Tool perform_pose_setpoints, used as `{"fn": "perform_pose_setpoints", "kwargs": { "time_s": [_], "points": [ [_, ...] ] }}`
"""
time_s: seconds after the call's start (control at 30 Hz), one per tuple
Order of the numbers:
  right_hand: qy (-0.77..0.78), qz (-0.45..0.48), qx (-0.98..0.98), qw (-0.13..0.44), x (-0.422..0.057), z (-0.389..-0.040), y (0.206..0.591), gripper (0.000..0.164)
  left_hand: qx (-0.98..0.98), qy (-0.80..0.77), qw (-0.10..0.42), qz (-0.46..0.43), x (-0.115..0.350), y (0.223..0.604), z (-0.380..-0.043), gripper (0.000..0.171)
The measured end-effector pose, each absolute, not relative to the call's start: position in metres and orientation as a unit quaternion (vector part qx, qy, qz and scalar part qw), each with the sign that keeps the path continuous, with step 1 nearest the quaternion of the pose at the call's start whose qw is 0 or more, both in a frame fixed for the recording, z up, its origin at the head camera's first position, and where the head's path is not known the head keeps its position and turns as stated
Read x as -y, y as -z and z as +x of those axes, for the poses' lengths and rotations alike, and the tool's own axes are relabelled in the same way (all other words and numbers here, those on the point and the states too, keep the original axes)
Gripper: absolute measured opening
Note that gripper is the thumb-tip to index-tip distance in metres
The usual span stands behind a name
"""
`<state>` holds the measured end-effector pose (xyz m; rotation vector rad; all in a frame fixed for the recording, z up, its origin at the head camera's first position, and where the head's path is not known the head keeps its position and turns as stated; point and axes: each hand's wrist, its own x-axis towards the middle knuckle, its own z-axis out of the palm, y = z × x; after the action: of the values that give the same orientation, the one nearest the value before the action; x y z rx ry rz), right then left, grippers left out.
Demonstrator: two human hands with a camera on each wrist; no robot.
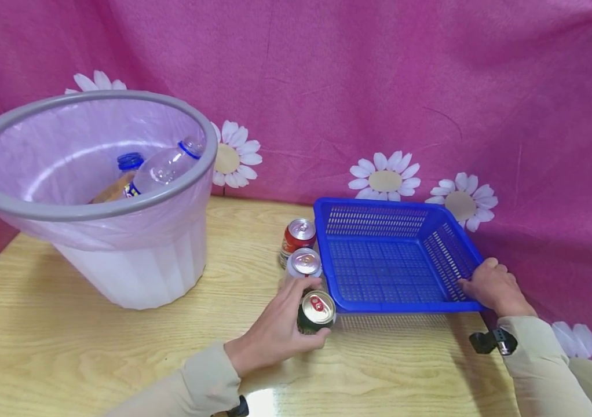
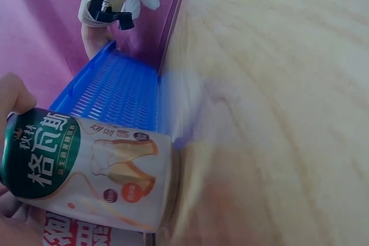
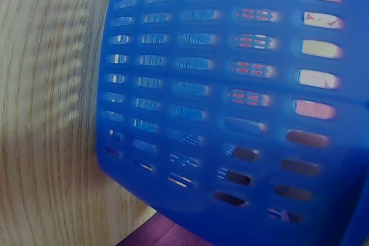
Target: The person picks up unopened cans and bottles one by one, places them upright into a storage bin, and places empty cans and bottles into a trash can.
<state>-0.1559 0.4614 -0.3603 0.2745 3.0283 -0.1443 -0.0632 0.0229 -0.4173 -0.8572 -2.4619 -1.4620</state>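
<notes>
My left hand (image 1: 280,327) grips a green-and-white drink can (image 1: 318,308), its thumb and fingers around the sides. The can stands close to the near left corner of a blue plastic basket (image 1: 379,305); its printed label fills much of the left wrist view. Just behind it is a white can (image 1: 305,265), partly hidden by my fingers, and beyond that a red can (image 1: 298,237). On the opposite side, my right hand (image 1: 494,286) holds the basket's right rim. The slotted basket wall (image 3: 230,108) fills most of the right wrist view.
A large white bin (image 1: 134,272) with a grey rim and a plastic liner stands on the left of the wooden table (image 1: 119,359). Inside it lie a clear bottle (image 1: 165,168) and another blue-capped bottle (image 1: 130,161). Behind hangs a pink flowered cloth (image 1: 317,87).
</notes>
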Motion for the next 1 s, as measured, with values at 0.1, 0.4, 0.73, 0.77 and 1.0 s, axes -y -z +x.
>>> {"fn": "perform_pose_setpoints", "kwargs": {
  "time_s": [0.1, 0.4, 0.73, 0.77, 1.0],
  "points": [
    [0.051, 0.094, -0.993, 0.051, -0.461, -0.155, 0.359, 0.067, 0.826, 0.489, 0.057, -0.276, -0.024, 0.418, -0.063, 0.075],
    [0.052, 0.095, -0.993, 0.058, -0.462, -0.155, 0.36, 0.068, 0.821, 0.509, 0.063, -0.25, -0.035, 0.428, -0.058, 0.068],
    [0.047, 0.101, -0.991, 0.069, -0.462, -0.159, 0.363, 0.068, 0.807, 0.532, 0.084, -0.243, -0.044, 0.444, -0.056, 0.07],
    [0.047, 0.1, -0.991, 0.069, -0.462, -0.159, 0.363, 0.068, 0.805, 0.535, 0.088, -0.241, -0.045, 0.445, -0.057, 0.07],
    [0.05, 0.098, -0.992, 0.067, -0.465, -0.158, 0.365, 0.068, 0.788, 0.564, 0.094, -0.228, -0.05, 0.449, -0.058, 0.071]
  ]
}}
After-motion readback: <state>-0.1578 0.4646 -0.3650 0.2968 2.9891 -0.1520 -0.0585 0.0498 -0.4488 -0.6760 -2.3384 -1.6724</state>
